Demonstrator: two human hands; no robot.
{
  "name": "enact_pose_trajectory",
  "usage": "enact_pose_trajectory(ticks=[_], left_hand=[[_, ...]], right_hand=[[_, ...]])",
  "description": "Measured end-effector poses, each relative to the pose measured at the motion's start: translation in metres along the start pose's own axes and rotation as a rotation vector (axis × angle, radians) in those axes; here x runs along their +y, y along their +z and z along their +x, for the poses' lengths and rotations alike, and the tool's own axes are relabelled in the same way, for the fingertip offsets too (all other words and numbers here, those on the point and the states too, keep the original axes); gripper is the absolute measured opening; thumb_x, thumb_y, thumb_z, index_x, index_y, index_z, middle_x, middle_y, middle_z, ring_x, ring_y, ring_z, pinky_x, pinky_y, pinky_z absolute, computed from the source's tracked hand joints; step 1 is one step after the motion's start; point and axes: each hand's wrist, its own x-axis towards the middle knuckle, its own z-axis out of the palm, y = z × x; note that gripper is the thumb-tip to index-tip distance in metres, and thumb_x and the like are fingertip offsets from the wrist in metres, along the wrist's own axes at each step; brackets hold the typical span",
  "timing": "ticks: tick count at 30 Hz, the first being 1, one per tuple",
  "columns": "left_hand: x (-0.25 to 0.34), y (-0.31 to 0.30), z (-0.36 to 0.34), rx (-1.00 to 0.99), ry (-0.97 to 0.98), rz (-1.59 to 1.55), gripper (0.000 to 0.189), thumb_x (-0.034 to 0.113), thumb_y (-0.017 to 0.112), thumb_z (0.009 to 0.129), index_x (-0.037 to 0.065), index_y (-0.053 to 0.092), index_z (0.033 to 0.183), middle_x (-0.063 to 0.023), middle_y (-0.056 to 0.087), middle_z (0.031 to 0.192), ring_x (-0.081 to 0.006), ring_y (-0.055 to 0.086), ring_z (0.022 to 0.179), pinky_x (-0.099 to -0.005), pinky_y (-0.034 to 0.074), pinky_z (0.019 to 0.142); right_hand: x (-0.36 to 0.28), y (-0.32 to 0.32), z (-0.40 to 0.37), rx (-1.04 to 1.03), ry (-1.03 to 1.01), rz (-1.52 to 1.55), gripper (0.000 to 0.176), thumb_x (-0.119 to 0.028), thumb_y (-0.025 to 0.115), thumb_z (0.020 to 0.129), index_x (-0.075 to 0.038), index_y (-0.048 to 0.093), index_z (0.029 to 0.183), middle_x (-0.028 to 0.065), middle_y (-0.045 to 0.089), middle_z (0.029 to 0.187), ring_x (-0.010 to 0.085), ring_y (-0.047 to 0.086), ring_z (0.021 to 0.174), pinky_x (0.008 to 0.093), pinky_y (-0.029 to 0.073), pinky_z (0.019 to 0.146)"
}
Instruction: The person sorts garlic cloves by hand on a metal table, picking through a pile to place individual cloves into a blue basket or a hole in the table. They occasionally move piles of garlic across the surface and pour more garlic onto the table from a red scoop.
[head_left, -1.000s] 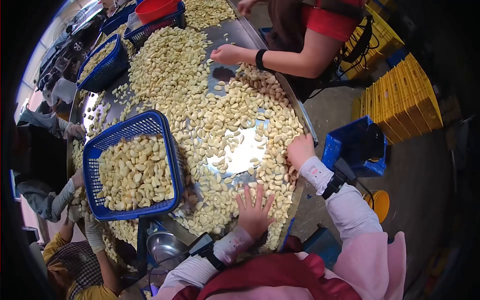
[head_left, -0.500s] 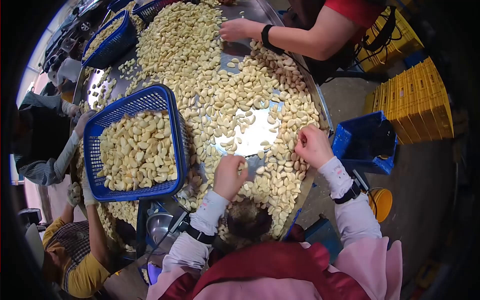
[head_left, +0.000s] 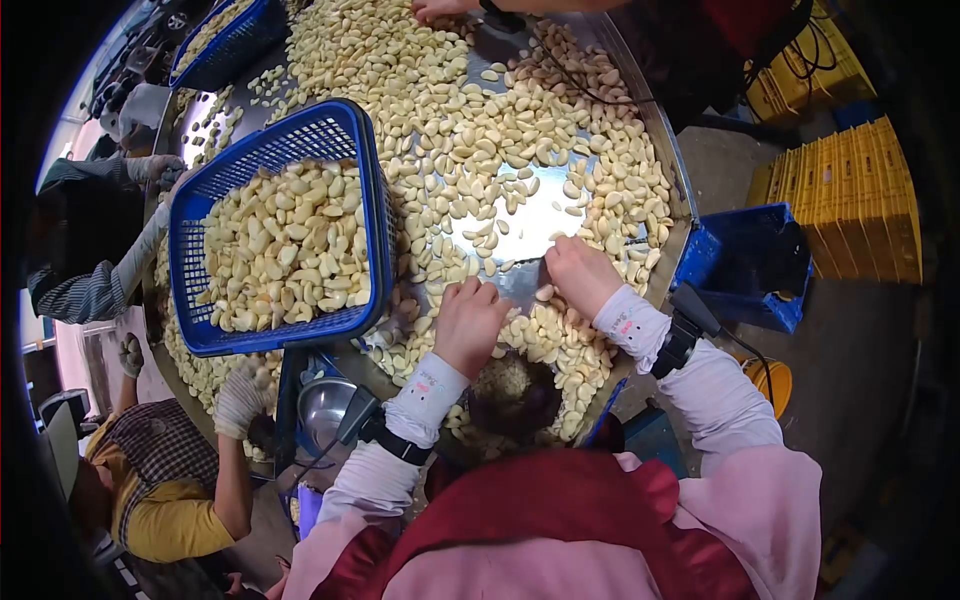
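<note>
Peeled garlic cloves lie spread over a metal table. My left hand is at the near part of the table, back up and fingers curled down among the cloves. Whatever is under those fingers is hidden. To its right, my right hand reaches inward with its fingers bent together beside the bare shiny patch. A few cloves lie close to its fingertips, but I cannot see what it grips, if anything. Between my forearms is a dark round opening with pale bits in it.
A blue basket heaped with cloves stands left of my left hand. A metal bowl is below it. Co-workers' gloved hands are at the left, and a bare hand at the far edge. A blue bin and yellow crates are right.
My right hand has moved left, inward from the table's right edge. My left hand has turned back up; the clove seen at its fingertips is out of sight. The view has shifted.
</note>
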Motion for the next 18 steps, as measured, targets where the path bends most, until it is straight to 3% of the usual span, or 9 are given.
enact_pose_trajectory(ticks=[3,5,6,8,9,12,14,16,18], left_hand=[[0.001,-0.001,0.002,-0.101,-0.110,-0.069,0.020,0.015,0.071,0.077,0.012,0.071,0.097,-0.0063,0.061,0.091,-0.0262,0.054,0.100,-0.0403,0.042,0.086],[-0.007,0.008,-0.007,0.231,-0.157,-0.402,0.016,0.013,0.065,0.085,0.007,0.070,0.100,-0.0044,0.061,0.093,-0.0219,0.056,0.095,-0.0356,0.046,0.081],[-0.008,0.007,-0.013,0.240,-0.155,-0.396,0.016,0.013,0.065,0.085,0.007,0.070,0.100,-0.0044,0.061,0.093,-0.0219,0.056,0.095,-0.0356,0.046,0.081],[-0.007,-0.001,-0.020,0.042,-0.635,-1.447,0.024,0.018,0.061,0.095,0.005,0.062,0.115,-0.0024,0.061,0.092,-0.0145,0.058,0.083,-0.0281,0.048,0.073],[-0.001,-0.005,-0.023,0.089,-0.605,-1.554,0.024,0.020,0.055,0.100,0.005,0.053,0.119,-0.0010,0.060,0.090,-0.0088,0.057,0.074,-0.0222,0.047,0.067],[0.016,-0.011,-0.021,0.056,-0.722,-1.946,0.017,0.017,0.049,0.102,0.004,0.051,0.113,-0.0016,0.056,0.080,-0.0095,0.056,0.071,-0.0229,0.048,0.066],[0.031,0.000,-0.024,0.109,-0.753,-1.957,0.015,0.021,0.044,0.104,0.007,0.049,0.104,-0.0012,0.053,0.076,-0.0084,0.051,0.067,-0.0223,0.044,0.060],[0.049,0.007,-0.027,0.329,-0.794,-1.607,0.016,0.022,0.043,0.105,0.009,0.048,0.098,0.0000,0.053,0.074,-0.0068,0.047,0.060,-0.0225,0.039,0.053],[0.057,0.008,-0.027,0.375,-0.819,-1.520,0.018,0.022,0.041,0.105,0.008,0.047,0.096,0.0005,0.050,0.070,-0.0063,0.043,0.055,-0.0219,0.035,0.048]], right_hand=[[0.007,-0.001,-0.006,0.044,0.105,-0.033,0.008,-0.005,0.064,0.076,0.000,0.059,0.079,0.0130,0.057,0.085,0.0320,0.063,0.083,0.0402,0.054,0.073],[0.017,-0.005,-0.006,-0.010,0.145,-0.026,0.011,-0.008,0.063,0.084,0.002,0.063,0.089,0.0138,0.062,0.086,0.0278,0.065,0.083,0.0358,0.055,0.072],[0.014,-0.008,-0.004,-0.002,0.139,-0.030,0.011,-0.008,0.063,0.084,0.002,0.063,0.089,0.0138,0.062,0.086,0.0278,0.065,0.083,0.0358,0.055,0.072],[0.004,-0.020,-0.001,0.034,0.282,0.645,0.021,-0.013,0.060,0.091,0.003,0.066,0.105,0.0148,0.068,0.090,0.0220,0.066,0.084,0.0309,0.054,0.071],[-0.013,-0.022,0.000,-0.187,0.406,1.102,0.031,-0.019,0.060,0.094,0.000,0.064,0.118,0.0147,0.071,0.095,0.0188,0.066,0.083,0.0291,0.052,0.072],[-0.059,-0.019,-0.003,-0.072,0.046,0.620,0.026,-0.024,0.055,0.097,0.001,0.063,0.094,0.0143,0.067,0.082,0.0226,0.066,0.070,0.0348,0.050,0.064],[-0.074,-0.012,-0.006,-0.010,0.062,0.494,0.026,-0.023,0.054,0.097,0.001,0.061,0.088,0.0145,0.063,0.076,0.0222,0.065,0.067,0.0350,0.049,0.061],[-0.084,-0.006,-0.011,0.051,0.076,0.374,0.028,-0.022,0.052,0.098,0.000,0.058,0.082,0.0147,0.060,0.071,0.0218,0.063,0.064,0.0352,0.047,0.059],[-0.090,-0.001,-0.020,0.050,0.342,1.034,0.032,-0.024,0.049,0.100,-0.001,0.059,0.079,0.0123,0.061,0.064,0.0265,0.064,0.058,0.0378,0.047,0.054]])
